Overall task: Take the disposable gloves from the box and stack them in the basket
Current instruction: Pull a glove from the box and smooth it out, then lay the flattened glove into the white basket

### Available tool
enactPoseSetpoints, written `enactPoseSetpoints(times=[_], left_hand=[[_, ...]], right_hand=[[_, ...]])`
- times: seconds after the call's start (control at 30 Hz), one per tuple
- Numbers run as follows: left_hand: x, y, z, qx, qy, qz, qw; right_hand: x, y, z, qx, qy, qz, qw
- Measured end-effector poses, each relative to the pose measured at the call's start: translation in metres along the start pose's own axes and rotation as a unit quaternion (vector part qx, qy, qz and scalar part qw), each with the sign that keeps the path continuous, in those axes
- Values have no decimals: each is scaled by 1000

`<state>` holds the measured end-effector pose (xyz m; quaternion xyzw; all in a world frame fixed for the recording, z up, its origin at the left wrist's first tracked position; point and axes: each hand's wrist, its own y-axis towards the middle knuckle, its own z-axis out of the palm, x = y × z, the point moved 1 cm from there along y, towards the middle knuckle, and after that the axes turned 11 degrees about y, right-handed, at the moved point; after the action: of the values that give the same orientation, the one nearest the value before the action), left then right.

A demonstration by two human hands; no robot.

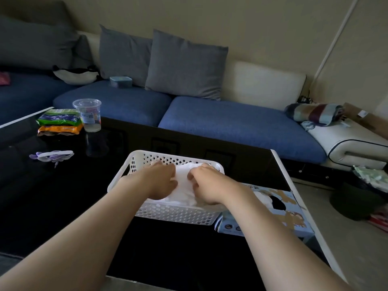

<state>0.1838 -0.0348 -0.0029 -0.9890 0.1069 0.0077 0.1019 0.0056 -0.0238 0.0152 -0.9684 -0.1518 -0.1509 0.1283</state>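
A white perforated basket stands on the black glass table. Thin translucent white gloves lie piled inside it. My left hand is inside the basket on the left of the pile, fingers bent down onto the gloves. My right hand is on the right of the pile, fingers curled into the plastic. Whether either hand pinches a glove or only presses it is hard to tell. The light blue glove box lies flat to the right of the basket, partly under my right forearm.
At the table's far left sit a clear plastic cup, snack packets and a purple clip-like object. A blue sofa with grey cushions runs behind the table. The table's white edge is close to the box.
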Motion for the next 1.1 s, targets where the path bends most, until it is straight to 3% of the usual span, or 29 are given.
enactPoseSetpoints(times=[0.1, 0.23, 0.4, 0.53, 0.7, 0.93, 1.1], left_hand=[[0, 1, 6, 45, 19, -30, 998], [-4, -2, 0, 10, 3, -36, 999], [-22, -4, -9, -142, -51, -14, 988], [-46, -7, -15, -229, -99, 49, 967], [-84, -12, -18, -218, -105, 132, 961], [-130, -11, -15, -165, -9, 186, 969], [-141, -4, -9, -97, 48, 174, 979]], right_hand=[[-2, -6, 1, -1, 17, -14, 1000], [-3, -16, -9, -63, 92, -31, 993], [-36, -39, -38, -191, 153, 23, 969], [-75, -58, -46, -183, 45, 150, 971], [-100, -74, -48, -124, 67, 201, 969], [-118, -74, -36, -153, 57, 149, 975], [-132, -74, -33, -183, 50, 124, 974]])
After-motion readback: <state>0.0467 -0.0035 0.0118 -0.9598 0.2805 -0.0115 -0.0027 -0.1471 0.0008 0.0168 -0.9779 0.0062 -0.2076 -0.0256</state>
